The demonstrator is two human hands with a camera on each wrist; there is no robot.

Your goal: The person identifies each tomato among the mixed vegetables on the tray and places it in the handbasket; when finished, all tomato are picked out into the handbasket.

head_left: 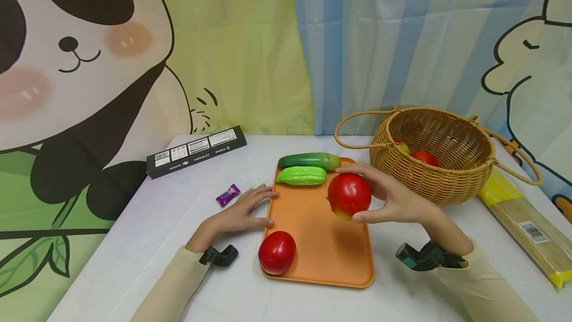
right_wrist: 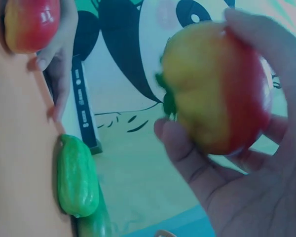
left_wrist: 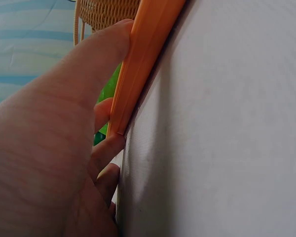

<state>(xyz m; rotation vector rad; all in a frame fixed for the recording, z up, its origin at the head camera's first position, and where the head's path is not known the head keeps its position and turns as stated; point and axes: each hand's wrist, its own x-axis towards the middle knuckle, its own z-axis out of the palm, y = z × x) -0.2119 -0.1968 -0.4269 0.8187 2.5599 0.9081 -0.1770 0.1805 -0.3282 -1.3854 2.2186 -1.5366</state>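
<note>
My right hand [head_left: 395,198] holds a red tomato [head_left: 349,194] with a yellowish underside and green leaves above the orange tray [head_left: 315,237]. In the right wrist view, the thumb and fingers curve round this tomato [right_wrist: 214,89]. My left hand [head_left: 237,212] touches the tray's left edge with thumb and fingertips, fingers fairly straight; the left wrist view shows them against the tray's rim [left_wrist: 143,54]. A second red fruit [head_left: 277,252], its kind unclear, sits in the tray's near left corner. A dark green cucumber [head_left: 309,161] and a lighter green, ridged one [head_left: 301,177] lie along the far end.
Right of the tray stands a wicker basket [head_left: 451,178] with red fruit [head_left: 424,157] inside. Beside it lies a yellow-ended packet [head_left: 527,222]. To the left are a purple-wrapped sweet [head_left: 228,195] and a long black box [head_left: 196,152]. Printed curtains hang behind the table.
</note>
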